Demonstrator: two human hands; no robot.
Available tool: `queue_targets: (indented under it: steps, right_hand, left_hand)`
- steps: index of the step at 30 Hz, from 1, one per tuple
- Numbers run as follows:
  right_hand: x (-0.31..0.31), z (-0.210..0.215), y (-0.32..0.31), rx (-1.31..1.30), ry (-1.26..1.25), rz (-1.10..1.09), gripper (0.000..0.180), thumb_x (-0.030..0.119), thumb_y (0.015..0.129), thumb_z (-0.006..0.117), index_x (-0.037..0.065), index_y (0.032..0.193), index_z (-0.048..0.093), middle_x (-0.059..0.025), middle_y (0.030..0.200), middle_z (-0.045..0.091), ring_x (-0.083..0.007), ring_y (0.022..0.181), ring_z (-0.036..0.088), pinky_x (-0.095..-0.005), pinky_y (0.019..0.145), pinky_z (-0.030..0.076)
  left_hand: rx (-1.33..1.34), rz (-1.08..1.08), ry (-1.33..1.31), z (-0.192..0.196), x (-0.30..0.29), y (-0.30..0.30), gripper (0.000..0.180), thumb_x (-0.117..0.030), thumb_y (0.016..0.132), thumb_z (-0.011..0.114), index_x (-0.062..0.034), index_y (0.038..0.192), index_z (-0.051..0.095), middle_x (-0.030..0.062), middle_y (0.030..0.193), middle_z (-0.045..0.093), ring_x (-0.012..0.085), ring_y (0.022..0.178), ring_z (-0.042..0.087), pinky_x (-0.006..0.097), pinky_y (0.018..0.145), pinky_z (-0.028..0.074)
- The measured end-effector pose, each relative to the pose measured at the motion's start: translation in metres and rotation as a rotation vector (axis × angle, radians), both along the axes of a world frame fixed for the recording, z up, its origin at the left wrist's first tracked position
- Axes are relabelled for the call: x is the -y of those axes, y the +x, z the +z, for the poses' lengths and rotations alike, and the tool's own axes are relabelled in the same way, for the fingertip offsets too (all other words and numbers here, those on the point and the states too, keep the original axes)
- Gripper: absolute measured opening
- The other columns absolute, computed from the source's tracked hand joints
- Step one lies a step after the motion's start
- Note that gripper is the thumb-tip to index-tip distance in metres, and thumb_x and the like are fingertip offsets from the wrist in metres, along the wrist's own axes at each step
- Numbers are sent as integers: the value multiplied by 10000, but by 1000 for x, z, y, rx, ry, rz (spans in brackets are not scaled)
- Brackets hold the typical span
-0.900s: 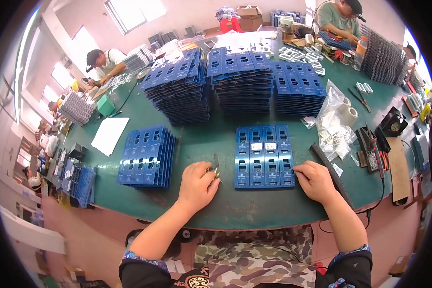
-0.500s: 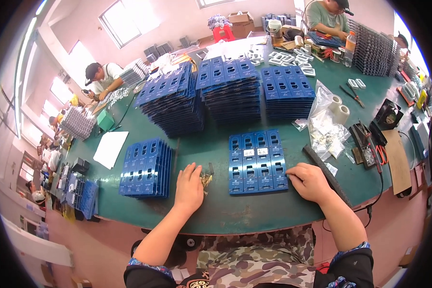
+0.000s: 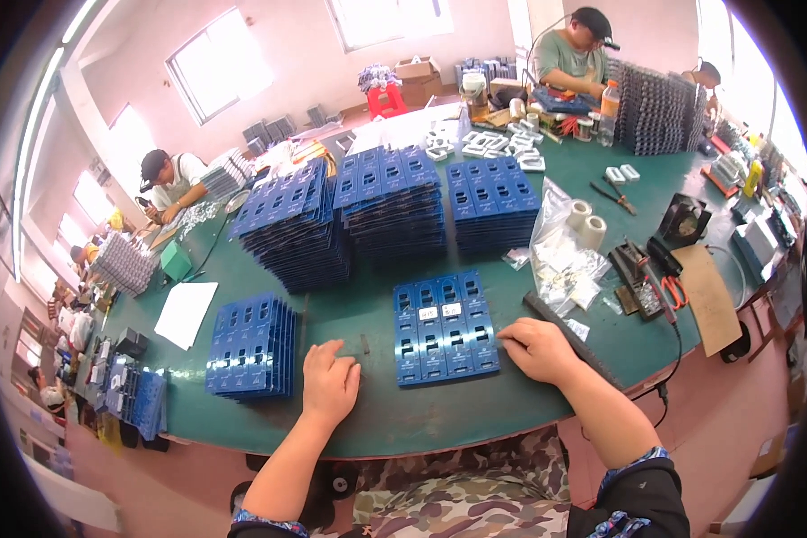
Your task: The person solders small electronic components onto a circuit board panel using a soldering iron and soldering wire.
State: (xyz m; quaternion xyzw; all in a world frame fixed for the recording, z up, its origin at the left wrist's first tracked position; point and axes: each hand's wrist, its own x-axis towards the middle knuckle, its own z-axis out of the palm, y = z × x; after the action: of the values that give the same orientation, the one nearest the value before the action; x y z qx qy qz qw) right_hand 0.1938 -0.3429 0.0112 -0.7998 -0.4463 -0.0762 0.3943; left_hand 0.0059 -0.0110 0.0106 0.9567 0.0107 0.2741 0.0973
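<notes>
A flat panel of blue circuit boards (image 3: 446,345) with two white labels lies in front of me. My right hand (image 3: 542,350) is at its right edge, fingers curled together and fingertips touching or nearly touching the rim; anything between them is hidden. Left of the panel, my left hand (image 3: 330,384) rests low over the table with bent fingers drawn in and the thumb close by. What lies inside or beneath it cannot be seen. A shorter stack of the same blue panels (image 3: 253,350) stands to the left of this hand.
Tall stacks of blue panels (image 3: 390,202) stand behind. On the right are a plastic bag of white parts (image 3: 569,260), a dark bar (image 3: 547,314), a soldering iron stand (image 3: 637,278), pliers (image 3: 614,199) and a fan (image 3: 684,220). Two co-workers sit across the table.
My view has tilted and shifted. The small brass-coloured pins beside my left hand no longer show, and that hand's fingers have curled in. My right hand stays at the panel's edge.
</notes>
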Motion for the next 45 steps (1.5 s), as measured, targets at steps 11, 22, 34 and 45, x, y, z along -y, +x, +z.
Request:
queue_targets:
  steps: [11, 22, 34, 45]
  right_hand:
    - [-20, 99, 125, 4, 194, -447, 216, 206, 869, 652, 10, 934, 717, -165, 891, 706, -307, 831, 680, -361, 762, 517]
    - [-10, 90, 249, -157, -570, -648, 313, 288, 840, 618, 16, 919, 752, -213, 965, 719, -363, 955, 686, -441, 876, 529]
    - [-25, 106, 238, -811, -321, -593, 341, 323, 858, 765, 5, 778, 671, -82, 689, 599, -128, 510, 486, -272, 429, 350]
    - [-24, 107, 214, -1114, 378, -415, 202, 224, 937, 700, 66, 842, 616, -22, 716, 597, -65, 544, 505, -183, 450, 401]
  left_hand:
    - [-398, 24, -110, 12, 55, 9, 819, -580, 864, 637, 26, 1389, 472, 216, 1423, 500, 405, 1443, 280, 667, 1154, 11]
    - [-258, 8, -128, -8, 68, 6, 507, -363, 873, 693, -29, 1247, 618, 138, 1299, 622, 356, 1373, 409, 705, 1129, 69]
    - [-169, -45, -142, -4, 70, 5, 461, -303, 810, 762, -38, 1173, 656, 124, 1256, 628, 358, 1332, 440, 687, 1132, 102]
    - [36, -40, -308, -2, 64, 2, 385, -327, 796, 760, -53, 1047, 657, 163, 1313, 532, 387, 1350, 397, 681, 1125, 91]
